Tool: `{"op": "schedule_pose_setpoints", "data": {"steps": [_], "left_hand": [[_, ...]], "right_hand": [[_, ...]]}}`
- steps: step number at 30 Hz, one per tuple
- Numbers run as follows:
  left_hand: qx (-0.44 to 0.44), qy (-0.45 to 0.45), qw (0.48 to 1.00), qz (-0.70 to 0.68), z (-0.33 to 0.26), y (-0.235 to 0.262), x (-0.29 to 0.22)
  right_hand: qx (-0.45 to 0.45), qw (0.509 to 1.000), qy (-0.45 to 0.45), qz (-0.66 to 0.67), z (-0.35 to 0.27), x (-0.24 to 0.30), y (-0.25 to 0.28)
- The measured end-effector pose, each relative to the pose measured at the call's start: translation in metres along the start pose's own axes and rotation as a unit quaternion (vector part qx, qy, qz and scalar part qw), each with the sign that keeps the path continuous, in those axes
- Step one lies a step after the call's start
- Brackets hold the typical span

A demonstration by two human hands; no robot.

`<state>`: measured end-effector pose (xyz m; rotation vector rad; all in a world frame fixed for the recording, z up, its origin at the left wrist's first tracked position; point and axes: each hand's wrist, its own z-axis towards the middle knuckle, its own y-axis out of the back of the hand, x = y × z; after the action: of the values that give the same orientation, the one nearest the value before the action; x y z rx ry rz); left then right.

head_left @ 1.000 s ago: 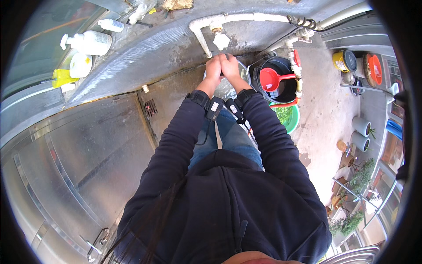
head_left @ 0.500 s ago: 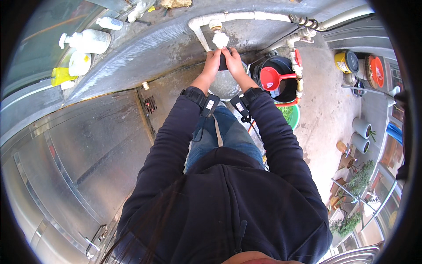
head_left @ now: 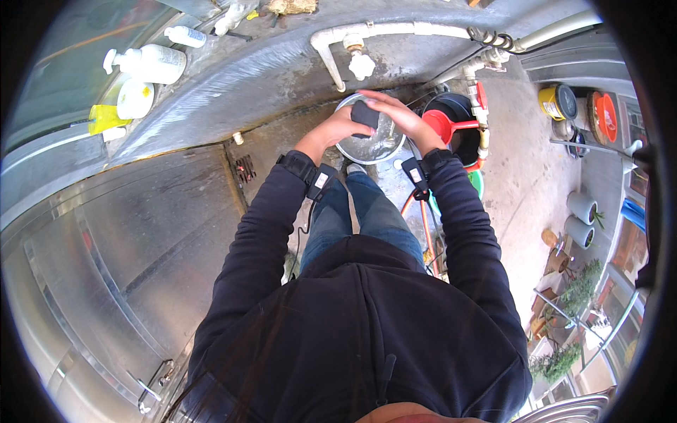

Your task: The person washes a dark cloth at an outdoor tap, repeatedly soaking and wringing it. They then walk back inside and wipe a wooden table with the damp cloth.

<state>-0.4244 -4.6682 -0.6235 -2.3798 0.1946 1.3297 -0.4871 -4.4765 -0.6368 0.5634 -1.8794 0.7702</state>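
My left hand is closed round a dark grey block, possibly a sponge, with its thumb across the near edge. On the far right side of the block, my right hand has its fingers stretched out, close to or touching its edge; the exact contact is unclear. Both hands are above a round metal basin that holds water or a wet, shiny surface. Just beyond them, a tap with a white handle comes off the wall pipe.
Right of the basin stands a black bucket with a red dipper in it. A white pipe runs along the wall. White bottles stand on the left ledge. Orange hoses lie by my legs.
Both hands have come back toward me from beneath the tap handle, bringing the dark block over the basin. The right hand has opened and moved right; the view has shifted slightly.
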Motion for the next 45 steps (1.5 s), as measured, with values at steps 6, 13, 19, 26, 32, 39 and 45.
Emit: {"op": "schedule_pose_setpoints", "data": {"steps": [6, 13, 19, 26, 32, 39, 45], "left_hand": [[-0.050, -0.362, 0.711, 0.601, -0.009, -0.004, -0.020], [0.002, -0.332, 0.628, 0.704, -0.019, 0.003, -0.028], [-0.054, -0.335, 0.675, 0.655, -0.011, 0.011, -0.015], [-0.087, -0.251, 0.630, 0.730, 0.001, 0.018, -0.003], [-0.105, -0.187, 0.685, 0.696, 0.019, 0.023, -0.003], [-0.128, -0.123, 0.737, 0.652, 0.026, 0.019, -0.002], [-0.128, -0.111, 0.760, 0.628, 0.027, 0.018, 0.007]], "right_hand": [[0.140, 0.958, -0.145, 0.206, -0.011, 0.009, 0.003], [0.158, 0.952, -0.258, 0.051, -0.002, 0.018, -0.018], [0.117, 0.953, -0.261, -0.102, 0.011, 0.029, -0.031], [0.081, 0.939, -0.198, -0.270, 0.035, 0.024, -0.036], [0.009, 0.901, -0.041, -0.431, 0.048, 0.000, -0.033], [-0.092, 0.818, -0.038, -0.566, 0.039, -0.003, -0.040], [-0.059, 0.791, -0.040, -0.607, 0.034, 0.006, -0.044]]}}
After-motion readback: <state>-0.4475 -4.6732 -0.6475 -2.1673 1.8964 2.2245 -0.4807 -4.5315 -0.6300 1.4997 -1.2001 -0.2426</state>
